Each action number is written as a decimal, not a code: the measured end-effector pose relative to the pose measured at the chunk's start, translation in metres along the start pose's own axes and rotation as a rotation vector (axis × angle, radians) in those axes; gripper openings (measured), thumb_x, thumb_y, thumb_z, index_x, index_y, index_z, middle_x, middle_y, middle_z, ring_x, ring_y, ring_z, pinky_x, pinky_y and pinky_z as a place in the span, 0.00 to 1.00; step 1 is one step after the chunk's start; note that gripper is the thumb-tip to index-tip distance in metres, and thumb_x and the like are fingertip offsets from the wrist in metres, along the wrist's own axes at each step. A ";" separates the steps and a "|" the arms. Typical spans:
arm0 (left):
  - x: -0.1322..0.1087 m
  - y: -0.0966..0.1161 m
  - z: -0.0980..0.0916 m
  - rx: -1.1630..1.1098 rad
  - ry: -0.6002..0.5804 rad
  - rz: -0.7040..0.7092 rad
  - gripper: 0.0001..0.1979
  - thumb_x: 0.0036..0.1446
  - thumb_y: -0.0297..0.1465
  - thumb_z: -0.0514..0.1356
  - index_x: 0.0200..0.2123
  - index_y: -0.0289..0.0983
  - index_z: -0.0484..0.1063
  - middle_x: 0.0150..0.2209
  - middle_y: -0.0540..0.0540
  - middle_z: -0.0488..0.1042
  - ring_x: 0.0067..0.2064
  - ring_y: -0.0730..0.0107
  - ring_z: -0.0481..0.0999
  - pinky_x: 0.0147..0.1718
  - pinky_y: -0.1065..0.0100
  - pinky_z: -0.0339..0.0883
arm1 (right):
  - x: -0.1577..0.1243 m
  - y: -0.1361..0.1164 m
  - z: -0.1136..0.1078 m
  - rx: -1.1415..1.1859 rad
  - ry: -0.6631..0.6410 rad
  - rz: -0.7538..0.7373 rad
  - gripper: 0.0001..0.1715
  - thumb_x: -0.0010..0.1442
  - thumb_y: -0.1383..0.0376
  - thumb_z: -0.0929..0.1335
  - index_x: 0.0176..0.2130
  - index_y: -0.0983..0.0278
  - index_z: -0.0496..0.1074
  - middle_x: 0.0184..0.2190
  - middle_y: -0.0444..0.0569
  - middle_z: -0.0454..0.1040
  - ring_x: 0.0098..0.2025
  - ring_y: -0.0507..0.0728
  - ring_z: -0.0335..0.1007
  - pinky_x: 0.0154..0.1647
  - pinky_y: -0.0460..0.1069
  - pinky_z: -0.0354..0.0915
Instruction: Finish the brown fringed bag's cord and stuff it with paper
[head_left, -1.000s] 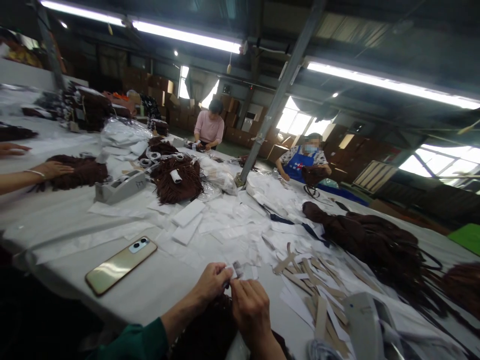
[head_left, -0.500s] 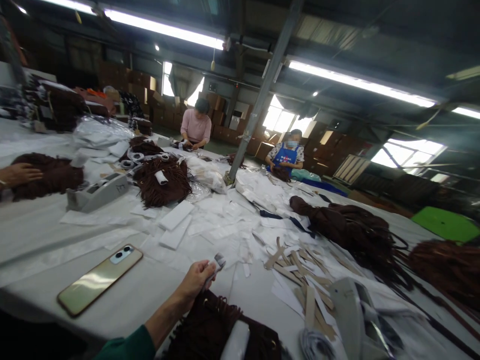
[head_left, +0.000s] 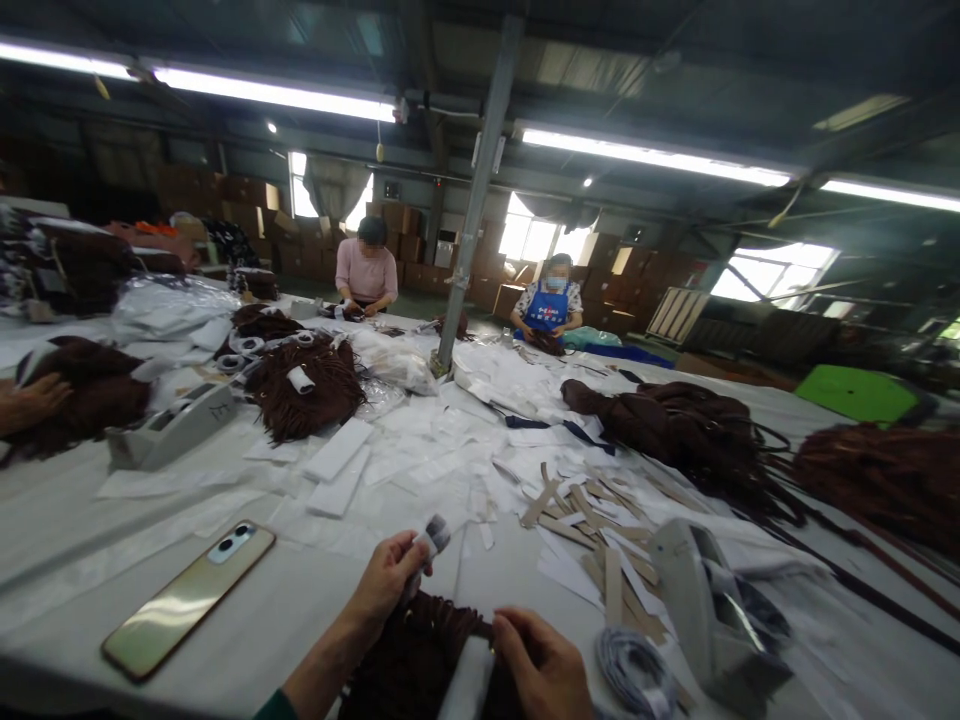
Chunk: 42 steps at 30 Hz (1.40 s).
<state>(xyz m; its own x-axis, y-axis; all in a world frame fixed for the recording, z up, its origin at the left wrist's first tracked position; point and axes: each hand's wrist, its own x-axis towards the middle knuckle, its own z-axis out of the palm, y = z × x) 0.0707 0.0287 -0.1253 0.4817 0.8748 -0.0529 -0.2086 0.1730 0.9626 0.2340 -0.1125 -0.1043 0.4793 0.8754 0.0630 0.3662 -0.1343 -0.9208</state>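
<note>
At the table's near edge lies a dark brown fringed bag (head_left: 405,655), with a white wrapped piece (head_left: 469,680) across it. My left hand (head_left: 390,570) is closed just above the bag's top edge. Between its thumb and fingers is a small strip wrapped in white (head_left: 435,537), its greyish end sticking up. On the right side of the bag, my right hand (head_left: 544,665) pinches the top edge, thumb and forefinger together. The lower part of this hand runs out of the picture.
A phone (head_left: 191,600) lies on the left. Beige and white strips (head_left: 600,545), a grey coiled roll (head_left: 634,665) and a tape dispenser (head_left: 705,600) are on the right. Farther back are another fringed bag (head_left: 307,390) and a metal post (head_left: 476,200). Two people work across the table; another person's hand (head_left: 34,400) is at left.
My right hand has come into view and taken hold of the bag's top edge. My left hand still holds the wrapped strip. The view has shifted slightly to the right.
</note>
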 end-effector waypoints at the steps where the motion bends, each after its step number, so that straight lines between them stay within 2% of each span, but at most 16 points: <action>1: -0.002 0.001 0.000 -0.002 -0.018 0.001 0.25 0.49 0.52 0.62 0.24 0.34 0.65 0.16 0.56 0.59 0.16 0.82 0.54 0.16 0.75 0.42 | 0.010 -0.011 0.017 0.069 -0.070 0.000 0.27 0.52 0.43 0.68 0.36 0.64 0.77 0.26 0.49 0.77 0.29 0.59 0.72 0.33 0.51 0.68; 4: -0.007 0.003 -0.003 -0.091 -0.105 -0.037 0.23 0.52 0.50 0.62 0.29 0.33 0.69 0.17 0.55 0.61 0.18 0.81 0.56 0.17 0.76 0.45 | 0.031 -0.028 0.055 0.233 -0.099 0.039 0.32 0.51 0.46 0.70 0.44 0.68 0.72 0.22 0.45 0.72 0.25 0.55 0.68 0.28 0.48 0.64; 7: -0.010 0.003 -0.005 -0.293 -0.165 -0.104 0.19 0.52 0.45 0.65 0.36 0.34 0.73 0.21 0.54 0.65 0.21 0.82 0.59 0.21 0.78 0.53 | 0.043 -0.025 0.072 0.371 -0.105 0.047 0.38 0.49 0.49 0.72 0.52 0.68 0.66 0.21 0.40 0.69 0.24 0.53 0.65 0.26 0.47 0.62; 10: -0.013 0.006 -0.005 -0.399 -0.221 -0.151 0.17 0.51 0.40 0.67 0.38 0.34 0.75 0.26 0.50 0.70 0.28 0.78 0.67 0.30 0.76 0.62 | 0.047 -0.020 0.073 0.482 -0.282 -0.071 0.26 0.52 0.52 0.72 0.45 0.65 0.71 0.28 0.44 0.72 0.32 0.54 0.68 0.35 0.48 0.65; 13: -0.014 0.009 -0.003 -0.426 -0.252 -0.194 0.16 0.52 0.39 0.67 0.39 0.32 0.76 0.31 0.45 0.74 0.32 0.74 0.71 0.33 0.75 0.65 | 0.048 -0.023 0.068 0.503 -0.395 -0.137 0.16 0.55 0.56 0.72 0.37 0.65 0.73 0.33 0.46 0.74 0.37 0.55 0.68 0.40 0.47 0.65; 19: -0.010 0.001 -0.004 -0.488 -0.151 -0.230 0.15 0.49 0.38 0.69 0.32 0.31 0.75 0.21 0.52 0.66 0.22 0.82 0.61 0.20 0.80 0.54 | 0.050 -0.028 0.067 0.395 -0.401 -0.190 0.14 0.60 0.56 0.68 0.35 0.65 0.73 0.31 0.45 0.73 0.35 0.54 0.68 0.40 0.48 0.65; 21: -0.007 -0.003 -0.006 -0.478 -0.128 -0.248 0.17 0.48 0.40 0.69 0.33 0.31 0.75 0.19 0.53 0.65 0.21 0.82 0.60 0.19 0.80 0.52 | 0.049 -0.024 0.070 0.335 -0.354 -0.152 0.16 0.60 0.54 0.67 0.39 0.65 0.73 0.28 0.44 0.72 0.30 0.54 0.67 0.34 0.47 0.64; 23: -0.005 -0.005 -0.006 -0.449 -0.088 -0.224 0.19 0.47 0.43 0.69 0.33 0.32 0.74 0.19 0.53 0.65 0.20 0.82 0.60 0.19 0.80 0.52 | 0.045 -0.019 0.073 0.268 -0.207 -0.096 0.21 0.57 0.53 0.69 0.45 0.65 0.71 0.25 0.42 0.70 0.26 0.52 0.64 0.28 0.46 0.62; 25: -0.004 -0.005 -0.005 -0.412 -0.054 -0.182 0.20 0.47 0.44 0.69 0.32 0.32 0.73 0.23 0.51 0.68 0.21 0.82 0.61 0.19 0.80 0.52 | 0.040 -0.014 0.075 0.224 -0.055 -0.068 0.24 0.54 0.53 0.70 0.45 0.66 0.70 0.24 0.41 0.67 0.23 0.51 0.62 0.25 0.46 0.59; 27: -0.004 -0.005 -0.002 -0.379 -0.066 -0.150 0.20 0.48 0.44 0.68 0.33 0.32 0.73 0.26 0.50 0.70 0.23 0.82 0.62 0.20 0.80 0.54 | 0.036 -0.012 0.075 0.228 0.021 -0.052 0.25 0.53 0.53 0.71 0.44 0.66 0.70 0.24 0.41 0.66 0.23 0.51 0.62 0.24 0.45 0.59; 29: -0.005 -0.004 0.001 -0.358 -0.107 -0.139 0.19 0.50 0.44 0.67 0.33 0.32 0.74 0.25 0.50 0.69 0.23 0.82 0.62 0.21 0.79 0.55 | 0.035 -0.013 0.073 0.283 0.027 -0.014 0.31 0.52 0.53 0.72 0.49 0.66 0.67 0.25 0.40 0.67 0.23 0.51 0.62 0.24 0.45 0.60; 31: -0.006 -0.003 0.003 -0.341 -0.142 -0.163 0.19 0.51 0.44 0.67 0.34 0.33 0.74 0.22 0.51 0.67 0.21 0.81 0.62 0.20 0.79 0.54 | 0.036 -0.016 0.070 0.350 -0.046 0.006 0.34 0.53 0.52 0.71 0.53 0.66 0.64 0.26 0.41 0.68 0.24 0.52 0.63 0.24 0.46 0.61; 35: -0.009 -0.001 0.001 -0.368 -0.194 -0.236 0.17 0.51 0.42 0.67 0.37 0.33 0.75 0.22 0.51 0.67 0.21 0.81 0.62 0.20 0.79 0.54 | 0.041 -0.020 0.065 0.318 -0.246 -0.137 0.20 0.59 0.51 0.66 0.39 0.65 0.74 0.29 0.46 0.72 0.31 0.54 0.67 0.32 0.46 0.64; 37: -0.011 0.003 0.001 -0.435 -0.209 -0.230 0.17 0.50 0.40 0.68 0.36 0.33 0.75 0.24 0.51 0.67 0.21 0.83 0.61 0.21 0.79 0.53 | 0.045 -0.018 0.063 0.270 -0.151 -0.144 0.20 0.60 0.51 0.65 0.35 0.65 0.75 0.27 0.46 0.72 0.31 0.54 0.67 0.32 0.46 0.63; 40: -0.018 0.011 0.005 -0.424 -0.299 -0.240 0.16 0.51 0.40 0.68 0.36 0.32 0.75 0.24 0.50 0.66 0.21 0.83 0.60 0.21 0.78 0.53 | 0.054 -0.009 0.057 0.281 0.047 -0.033 0.25 0.59 0.47 0.64 0.35 0.66 0.74 0.21 0.43 0.67 0.22 0.52 0.62 0.23 0.46 0.60; 42: -0.022 0.013 0.011 -0.357 -0.344 -0.250 0.15 0.55 0.40 0.65 0.36 0.32 0.75 0.21 0.51 0.64 0.20 0.82 0.58 0.19 0.77 0.50 | 0.059 -0.003 0.052 0.321 0.077 -0.003 0.28 0.57 0.45 0.64 0.37 0.67 0.73 0.21 0.43 0.66 0.21 0.51 0.61 0.22 0.46 0.60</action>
<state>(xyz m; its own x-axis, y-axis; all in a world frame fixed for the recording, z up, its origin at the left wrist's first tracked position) 0.0665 0.0072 -0.1085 0.7913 0.5995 -0.1204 -0.2990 0.5511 0.7790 0.2194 -0.0366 -0.1181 0.5419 0.8363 0.0834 0.1030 0.0324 -0.9942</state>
